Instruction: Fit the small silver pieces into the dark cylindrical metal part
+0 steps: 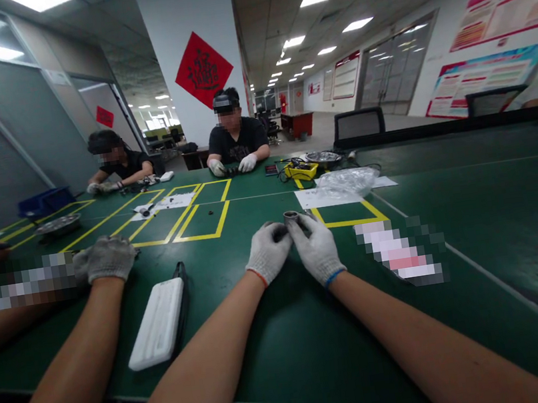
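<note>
At the center of the frame, my 2 gloved hands met over a green table (283,361). My left hand (268,251) and my right hand (317,248) both closed their fingertips on a small metal ring (291,215), a short cylinder held just above the tabletop. It sat at the very top of the grip, between the 2 sets of fingertips, with neither hand clearly nearer. Its open end seemed to face up and slightly away from me, so its short axis looked roughly upright; I could not tell more, since the part was tiny. Something dark showed under my left fingertips, too small to identify.

At lower left, a white rectangular case (158,322) lay flat, well apart from my hands. Another person's gloved hand (108,256) rested at middle left. Beyond my hands, yellow taped squares (201,222) marked the table, and a clear plastic bag (347,182) lay at upper right of center. 2 seated people worked at the far edge.
</note>
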A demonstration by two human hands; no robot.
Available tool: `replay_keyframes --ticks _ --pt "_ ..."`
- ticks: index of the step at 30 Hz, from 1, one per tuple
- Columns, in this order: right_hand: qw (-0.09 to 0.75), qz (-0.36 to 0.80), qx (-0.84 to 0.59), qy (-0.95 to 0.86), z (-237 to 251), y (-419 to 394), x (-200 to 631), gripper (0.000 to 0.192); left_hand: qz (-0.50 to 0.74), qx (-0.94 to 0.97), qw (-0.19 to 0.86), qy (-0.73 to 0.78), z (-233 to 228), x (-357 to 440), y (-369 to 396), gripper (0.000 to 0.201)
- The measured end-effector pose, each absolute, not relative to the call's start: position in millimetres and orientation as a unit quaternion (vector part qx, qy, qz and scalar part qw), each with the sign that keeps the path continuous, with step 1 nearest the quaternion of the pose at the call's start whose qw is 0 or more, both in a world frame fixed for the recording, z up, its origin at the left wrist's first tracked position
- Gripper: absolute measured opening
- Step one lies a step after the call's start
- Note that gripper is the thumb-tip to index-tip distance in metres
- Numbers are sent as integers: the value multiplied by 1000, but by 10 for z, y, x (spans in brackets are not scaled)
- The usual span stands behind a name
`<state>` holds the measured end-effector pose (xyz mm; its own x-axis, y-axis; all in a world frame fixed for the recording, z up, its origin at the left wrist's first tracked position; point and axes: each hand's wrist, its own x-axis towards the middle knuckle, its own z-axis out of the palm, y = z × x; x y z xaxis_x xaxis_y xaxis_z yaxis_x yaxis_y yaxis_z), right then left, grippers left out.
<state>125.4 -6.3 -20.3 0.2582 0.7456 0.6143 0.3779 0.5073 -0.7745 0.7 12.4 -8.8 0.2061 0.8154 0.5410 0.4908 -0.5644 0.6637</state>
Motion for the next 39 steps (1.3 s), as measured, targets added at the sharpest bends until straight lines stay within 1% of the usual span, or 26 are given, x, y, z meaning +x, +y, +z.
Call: replay_keyframes --ticks 2,6,10,16,20,29,39 --pt "636 153 -470 -593 -204 -64 1244 45 458 743 175 455 -102 11 146 7" --pt "637 171 -461 -594 -211 -60 1220 44 461 725 174 481 -123 6 164 8" --pt "642 178 -466 -583 -209 -47 1227 45 462 736 182 461 -112 -2 144 6" --pt "638 174 -489 -569 -198 -36 1269 48 446 763 206 420 -99 13 132 14" --pt "633 170 -485 -580 -195 -45 1270 46 455 749 207 435 -108 12 145 9" --pt "632 168 -473 -591 -178 -69 1253 45 469 749 164 438 -62 20 92 10" --pt "630 155 -476 -594 -171 -76 1239 46 480 742 160 440 -35 4 73 9"
